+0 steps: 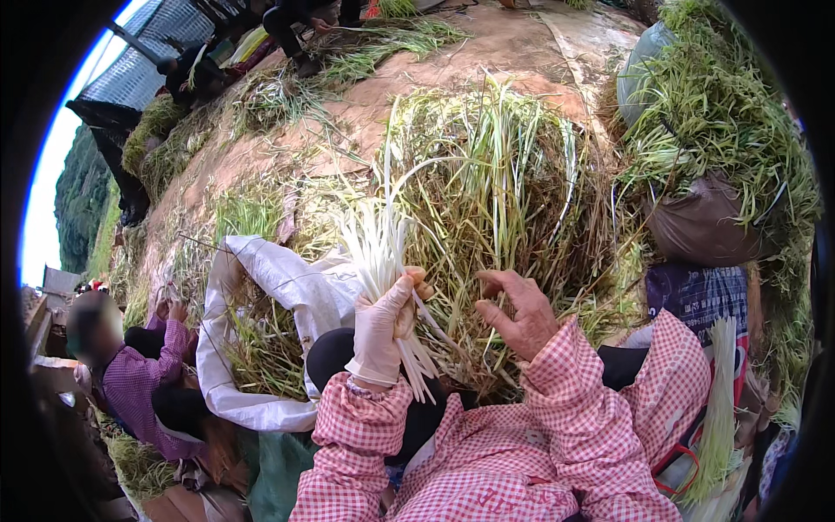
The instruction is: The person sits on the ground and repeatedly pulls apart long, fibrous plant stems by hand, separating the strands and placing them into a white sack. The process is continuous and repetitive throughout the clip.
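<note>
My left hand (385,320), in a pale thin glove, is closed around a bunch of white plant stalks (372,245). Their ends stick out below the fist, and a few longer strands rise above it. Bare, with thumb and fingers apart, my right hand (522,313) is held over the near edge of a large heap of green and brown stalks (483,189). No stalk shows in its grasp. To the left of my gloved hand lies a white woven sack (261,261), its mouth wide and dry grassy leaves inside.
A person in a purple checked top (140,378) sits at left; others sit at the upper left. Leafy greens (724,124) are piled over bags at right. A bundle of pale stalks (717,404) lies by my right side. Loose stalks litter the brown ground (496,39).
</note>
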The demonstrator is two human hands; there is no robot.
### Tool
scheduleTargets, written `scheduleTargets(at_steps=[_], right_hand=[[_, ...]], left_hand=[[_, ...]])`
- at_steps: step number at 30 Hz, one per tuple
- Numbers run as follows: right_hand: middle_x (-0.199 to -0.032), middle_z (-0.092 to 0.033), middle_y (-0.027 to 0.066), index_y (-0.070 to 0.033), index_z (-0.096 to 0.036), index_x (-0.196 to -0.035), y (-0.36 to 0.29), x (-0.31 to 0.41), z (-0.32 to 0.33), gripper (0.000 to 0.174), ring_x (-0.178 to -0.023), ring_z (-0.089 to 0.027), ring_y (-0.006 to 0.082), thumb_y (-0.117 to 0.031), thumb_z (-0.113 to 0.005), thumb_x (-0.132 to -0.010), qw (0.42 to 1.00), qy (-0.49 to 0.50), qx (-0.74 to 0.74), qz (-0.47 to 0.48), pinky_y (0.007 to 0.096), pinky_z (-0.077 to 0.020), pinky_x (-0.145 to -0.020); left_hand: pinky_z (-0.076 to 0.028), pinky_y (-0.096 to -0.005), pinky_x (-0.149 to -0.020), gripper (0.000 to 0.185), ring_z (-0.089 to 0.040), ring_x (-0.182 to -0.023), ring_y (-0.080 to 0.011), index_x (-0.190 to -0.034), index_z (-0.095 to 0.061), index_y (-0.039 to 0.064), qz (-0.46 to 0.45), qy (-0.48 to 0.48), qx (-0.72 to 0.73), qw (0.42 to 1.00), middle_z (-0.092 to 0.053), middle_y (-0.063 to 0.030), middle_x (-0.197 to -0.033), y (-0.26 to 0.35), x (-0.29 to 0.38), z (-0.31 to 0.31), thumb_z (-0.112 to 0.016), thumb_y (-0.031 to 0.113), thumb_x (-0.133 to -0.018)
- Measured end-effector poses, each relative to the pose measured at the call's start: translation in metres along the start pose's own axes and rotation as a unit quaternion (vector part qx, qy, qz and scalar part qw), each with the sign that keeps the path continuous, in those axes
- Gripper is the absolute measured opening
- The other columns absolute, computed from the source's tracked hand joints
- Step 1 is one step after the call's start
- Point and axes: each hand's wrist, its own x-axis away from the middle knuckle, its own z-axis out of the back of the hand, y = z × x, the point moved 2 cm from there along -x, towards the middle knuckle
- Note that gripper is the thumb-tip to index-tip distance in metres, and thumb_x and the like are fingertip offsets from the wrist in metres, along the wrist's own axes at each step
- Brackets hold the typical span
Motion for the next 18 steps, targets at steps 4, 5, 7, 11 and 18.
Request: scheduleTargets(at_steps=[4, 5, 7, 11, 18], right_hand=[[-0.082, -0.06, 0.0163, -0.005, -0.048, -0.122, -0.008, -0.002, -0.032, 0.042, -0.073, -0.058, 0.0254, -0.036, -0.048, -0.093, 0.959, -0.173, -0.223, -0.037, 0.0332, -0.0445, -0.067], [-0.074, -0.056, 0.0139, -0.003, -0.054, -0.111, -0.002, 0.009, -0.036, 0.035, -0.064, -0.052, 0.0221, -0.033, -0.047, -0.094, 0.953, -0.19, -0.231, -0.046, 0.0322, -0.042, -0.063], [-0.067, -0.051, 0.0123, -0.002, -0.058, -0.099, 0.044, 0.044, -0.048, 0.03, -0.061, -0.048, 0.0202, -0.029, -0.045, -0.095, 0.938, -0.142, -0.278, -0.151, 0.0309, -0.0406, -0.061], [-0.077, -0.059, 0.0121, -0.007, -0.062, -0.096, 0.116, 0.087, -0.06, 0.023, -0.07, -0.057, 0.019, -0.024, -0.047, -0.094, 0.941, -0.236, 0.037, -0.24, 0.0353, -0.0446, -0.064], [-0.084, -0.058, 0.0061, -0.006, -0.059, -0.107, 0.036, 0.034, 0.016, 0.022, -0.079, -0.056, 0.0199, -0.014, -0.055, -0.087, 0.96, -0.159, 0.226, -0.038, 0.0344, -0.0399, -0.08]], left_hand=[[-0.025, -0.0156, -0.036, 0.019, -0.039, -0.039, -0.0018, -0.097, -0.064, 0.002, -0.026, -0.034, 0.02, 0.999, -0.066, -0.0107, -0.075, 0.002, -0.009, -0.012, -0.063, 0.017, -0.086], [-0.025, -0.0159, -0.036, 0.019, -0.039, -0.039, -0.0021, -0.097, -0.064, 0.001, -0.037, -0.03, 0.029, 0.998, -0.066, -0.0111, -0.075, 0.012, -0.012, -0.006, -0.063, 0.016, -0.086], [-0.024, -0.0172, -0.034, 0.018, -0.035, -0.036, -0.0024, -0.097, -0.064, 0.0, -0.102, -0.012, 0.037, 0.994, -0.065, -0.0124, -0.075, 0.031, -0.017, -0.008, -0.06, 0.016, -0.088], [-0.023, -0.017, -0.034, 0.018, -0.033, -0.036, -0.0023, -0.096, -0.064, 0.0, -0.15, -0.011, 0.086, 0.985, -0.066, -0.013, -0.078, 0.047, -0.031, 0.02, -0.06, 0.015, -0.088], [-0.021, -0.0155, -0.034, 0.023, -0.03, -0.037, -0.0001, -0.104, -0.06, 0.001, -0.121, -0.011, 0.112, 0.986, -0.062, -0.008, -0.084, 0.05, -0.026, 0.031, -0.057, 0.019, -0.091]])
